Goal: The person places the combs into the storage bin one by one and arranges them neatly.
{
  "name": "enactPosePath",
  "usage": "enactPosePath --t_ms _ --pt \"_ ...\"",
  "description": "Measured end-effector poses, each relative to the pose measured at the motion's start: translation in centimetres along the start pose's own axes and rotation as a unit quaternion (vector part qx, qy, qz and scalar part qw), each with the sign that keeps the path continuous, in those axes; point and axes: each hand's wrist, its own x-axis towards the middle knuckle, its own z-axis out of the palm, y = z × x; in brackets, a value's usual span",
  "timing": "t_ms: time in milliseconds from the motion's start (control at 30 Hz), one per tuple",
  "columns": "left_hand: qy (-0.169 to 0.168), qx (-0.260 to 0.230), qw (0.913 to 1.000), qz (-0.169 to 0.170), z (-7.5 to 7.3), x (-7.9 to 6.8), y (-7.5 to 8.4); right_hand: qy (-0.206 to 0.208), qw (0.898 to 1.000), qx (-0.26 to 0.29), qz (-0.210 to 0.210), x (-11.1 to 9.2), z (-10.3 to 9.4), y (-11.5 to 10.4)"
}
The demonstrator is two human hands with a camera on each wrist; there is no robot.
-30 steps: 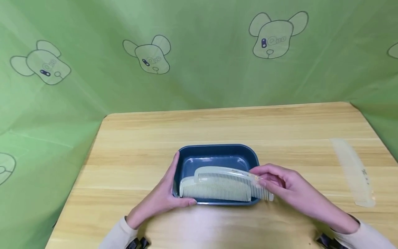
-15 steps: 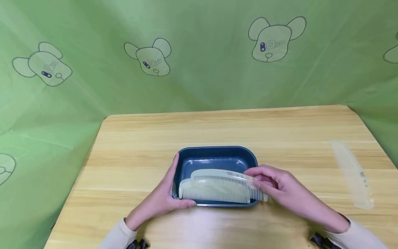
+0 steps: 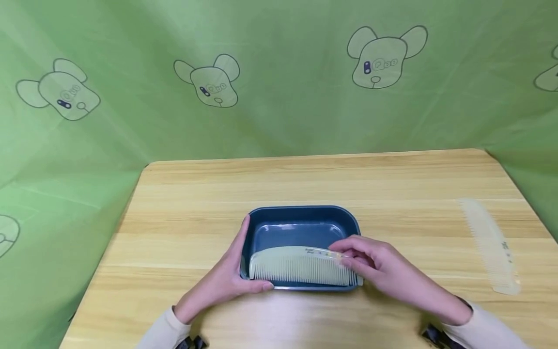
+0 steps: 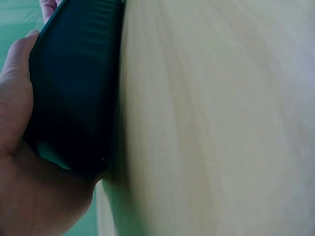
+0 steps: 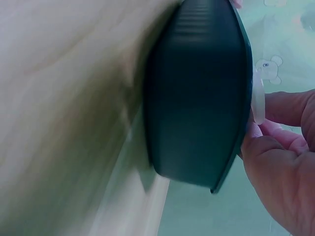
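Note:
A dark blue rectangular tray (image 3: 301, 211) stands on the table in the head view. My left hand (image 3: 224, 274) grips its left end, thumb along the near rim and fingers up the side. Between thumb and fingers, my right hand (image 3: 383, 264) pinches the right end of a pale, translucent comb (image 3: 296, 261), teeth toward me. Printed writing and small flowers show on its spine. It lies over a similar comb (image 3: 344, 280) at the tray's near side, which it mostly covers. In the right wrist view, the held comb's end (image 5: 258, 98) shows at the tray's rim.
A third pale comb (image 3: 490, 247) lies on the wooden table (image 3: 196, 194) at the right, its teeth facing left. Green cloth (image 3: 283, 121) printed with mouse-like heads hangs behind the table and at its sides.
My right hand has moved left and slightly down with the pinched comb, which now nearly lines up with the comb beneath it. The left hand stays on the tray.

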Motion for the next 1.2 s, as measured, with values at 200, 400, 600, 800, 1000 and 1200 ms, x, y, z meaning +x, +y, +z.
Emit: enactPosePath --t_ms 200,400,600,800,1000,1200 --pt "0.001 0.003 1.0 -0.003 0.1 -0.1 0.0 -0.004 1.0 -0.027 -0.014 0.7 0.7 -0.2" --pt "0.008 0.008 0.9999 -0.004 -0.2 -0.6 -0.1 -0.009 0.998 -0.042 -0.038 1.5 1.4 -0.5" --pt "0.006 0.003 1.0 -0.003 -0.3 -0.5 0.0 -0.002 0.995 -0.086 -0.055 1.5 1.8 -0.5" --pt "0.004 0.004 1.0 0.003 -0.2 -0.3 -0.1 0.001 0.99 -0.125 -0.068 1.4 2.0 -0.4" --pt "-0.002 -0.013 0.9998 -0.011 0.2 -0.2 0.0 0.012 0.981 -0.173 -0.089 1.1 2.2 -0.2" --pt "-0.003 -0.017 0.9998 -0.012 0.4 -0.1 0.0 0.013 0.975 -0.208 -0.08 0.9 2.4 -0.2"
